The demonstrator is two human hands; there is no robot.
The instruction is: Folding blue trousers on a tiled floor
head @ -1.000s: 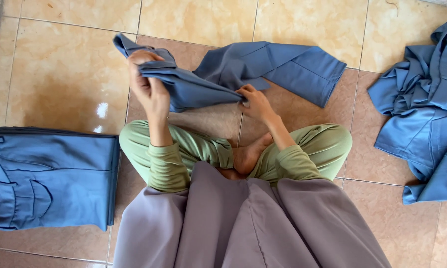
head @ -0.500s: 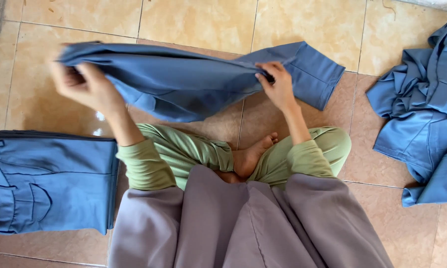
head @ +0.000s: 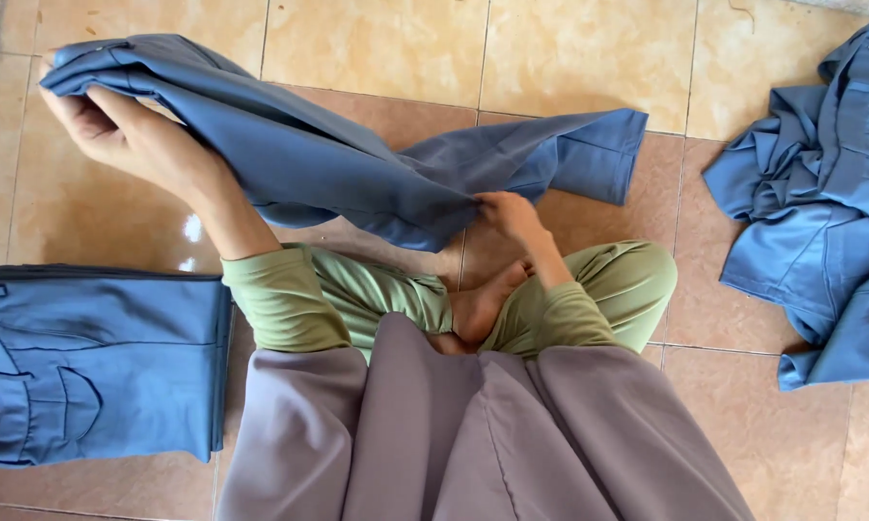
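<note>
The left hand point(head: 116, 135) grips the trousers point(head: 338, 164) at one end; the right hand point(head: 507, 214) pinches their middle, above the tiled floor point(head: 570, 58).

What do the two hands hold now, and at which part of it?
Both hold one pair of blue trousers. The left hand grips one end, lifted at the far left; the right hand pinches the cloth near the middle, low over the tiled floor.

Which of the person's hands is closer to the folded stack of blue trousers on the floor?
Left. The left hand holds blue trousers up above the folded stack; the right hand is farther off, beyond the knees.
</note>
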